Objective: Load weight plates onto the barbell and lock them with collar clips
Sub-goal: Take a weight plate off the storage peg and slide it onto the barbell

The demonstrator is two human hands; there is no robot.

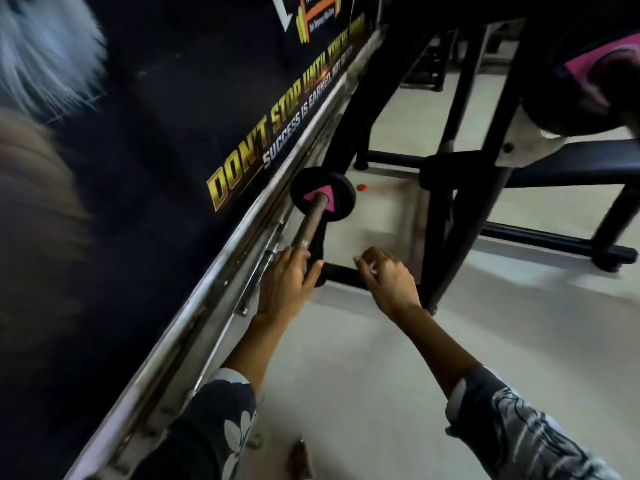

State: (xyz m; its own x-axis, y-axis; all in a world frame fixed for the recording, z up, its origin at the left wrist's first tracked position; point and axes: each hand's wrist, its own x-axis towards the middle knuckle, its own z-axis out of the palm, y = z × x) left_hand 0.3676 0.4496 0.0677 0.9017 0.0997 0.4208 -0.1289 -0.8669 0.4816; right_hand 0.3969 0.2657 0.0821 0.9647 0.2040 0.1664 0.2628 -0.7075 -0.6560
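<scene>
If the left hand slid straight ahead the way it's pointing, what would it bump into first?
Probably the black weight plate with the pink triangle. The left hand grips the bar and points along it, and the plate sits further up that bar. Depth is hard to judge.

Dim indoor light, motion blur, wide-angle edge distortion

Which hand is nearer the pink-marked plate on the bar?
Left. The left hand grips the bar at its near end, with the plate further along it. The right hand is off to the bar's right, touching neither.
</scene>
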